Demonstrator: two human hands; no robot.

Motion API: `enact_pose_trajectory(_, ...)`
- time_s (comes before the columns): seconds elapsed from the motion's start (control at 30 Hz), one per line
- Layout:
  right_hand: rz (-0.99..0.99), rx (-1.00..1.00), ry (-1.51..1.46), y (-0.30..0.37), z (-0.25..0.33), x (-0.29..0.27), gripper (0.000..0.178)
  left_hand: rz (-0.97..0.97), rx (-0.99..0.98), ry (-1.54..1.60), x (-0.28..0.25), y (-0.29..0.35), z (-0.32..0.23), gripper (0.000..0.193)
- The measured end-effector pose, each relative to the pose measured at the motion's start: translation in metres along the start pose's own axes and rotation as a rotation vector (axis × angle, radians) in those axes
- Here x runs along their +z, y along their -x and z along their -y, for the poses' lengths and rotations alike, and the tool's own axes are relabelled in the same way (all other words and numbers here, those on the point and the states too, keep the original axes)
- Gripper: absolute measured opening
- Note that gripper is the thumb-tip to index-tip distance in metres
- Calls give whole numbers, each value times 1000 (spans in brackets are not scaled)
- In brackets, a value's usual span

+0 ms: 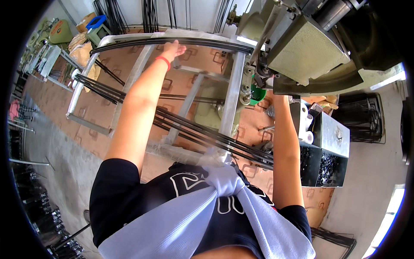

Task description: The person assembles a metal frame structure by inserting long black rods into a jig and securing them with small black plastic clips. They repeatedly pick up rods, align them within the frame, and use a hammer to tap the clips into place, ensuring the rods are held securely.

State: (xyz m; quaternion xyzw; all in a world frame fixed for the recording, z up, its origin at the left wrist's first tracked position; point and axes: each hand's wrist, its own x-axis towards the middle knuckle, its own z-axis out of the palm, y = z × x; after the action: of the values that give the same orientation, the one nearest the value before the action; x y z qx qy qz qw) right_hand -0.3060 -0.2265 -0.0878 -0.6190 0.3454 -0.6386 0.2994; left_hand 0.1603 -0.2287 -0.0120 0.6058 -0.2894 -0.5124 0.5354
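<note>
My left hand (pixel 173 51) reaches far forward, a red band (pixel 164 61) round its wrist. Its fingers are stretched out beside a bundle of long thin black rods (pixel 129 43) lying across the far side of a metal frame (pixel 235 95). Whether the fingertips touch the rods I cannot tell. My right hand (pixel 271 82) is up at the working part of a green machine (pixel 304 54), which hides most of its fingers. A second bundle of black rods (pixel 200 134) slopes across the frame, nearer my body and below my left forearm.
Under the machine sits a green container (pixel 258 95). At the right are white rolls (pixel 306 125) and a metal bin (pixel 325 170) holding small dark pieces. More black rods (pixel 151 17) lean on the far wall. Another green machine (pixel 60 32) stands far left.
</note>
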Motion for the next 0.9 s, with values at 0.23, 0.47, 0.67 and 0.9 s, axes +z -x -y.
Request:
enact_pose_trajectory(0.23, 146, 1096, -250, 44, 147, 23, 26, 232, -18, 512, -29, 17, 0, 66)
enact_pose_trajectory(0.47, 1095, 611, 622, 135, 305, 32, 22, 1163, 160, -881, -31, 168, -16, 41)
enact_pose_trajectory(0.67, 761, 660, 724, 176, 315, 30, 20, 1358, 234, -1164, -38, 229, -7, 20)
enact_pose_trajectory(0.9, 490, 335, 870, 173, 285, 26, 15, 1046, 504, -1078, -38, 231, 5, 13)
